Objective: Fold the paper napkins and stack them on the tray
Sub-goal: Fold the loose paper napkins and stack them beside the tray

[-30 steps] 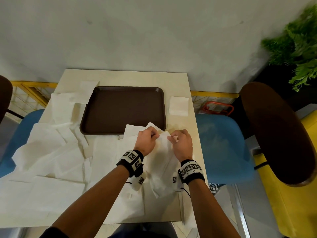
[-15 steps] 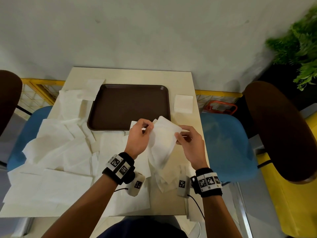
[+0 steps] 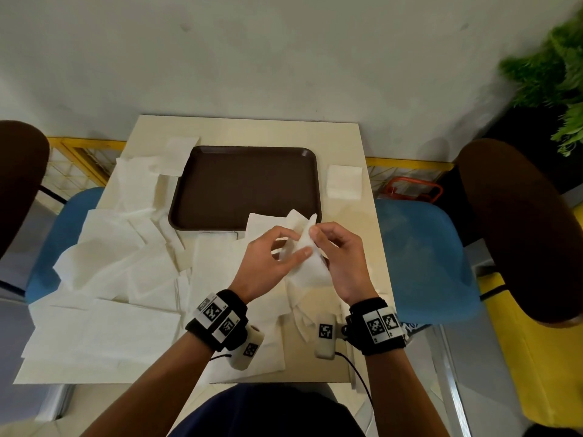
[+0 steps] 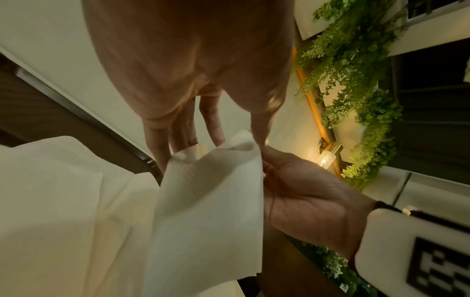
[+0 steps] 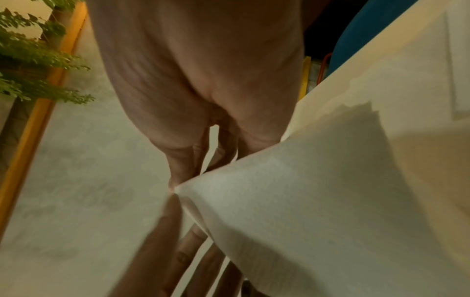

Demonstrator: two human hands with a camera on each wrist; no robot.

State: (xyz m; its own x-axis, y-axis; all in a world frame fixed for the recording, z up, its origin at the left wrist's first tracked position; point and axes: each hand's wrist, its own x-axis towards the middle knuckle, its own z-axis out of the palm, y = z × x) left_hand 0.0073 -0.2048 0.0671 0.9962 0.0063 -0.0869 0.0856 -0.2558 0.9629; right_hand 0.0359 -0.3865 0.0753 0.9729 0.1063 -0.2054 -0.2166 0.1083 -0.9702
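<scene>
Napkin (image 3: 307,263) is hanging above the worktop (image 3: 347,146) near the tray (image 3: 243,184), both hands' fingers (image 3: 303,253) pinching its top edge; folding is beginning, and matching corners comes next.

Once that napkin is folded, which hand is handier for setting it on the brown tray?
Probably the left hand: it pinches the napkin and sits nearer the tray.

Black wristbands (image 3: 217,323), checkered tags, perhaps cabled.
</scene>
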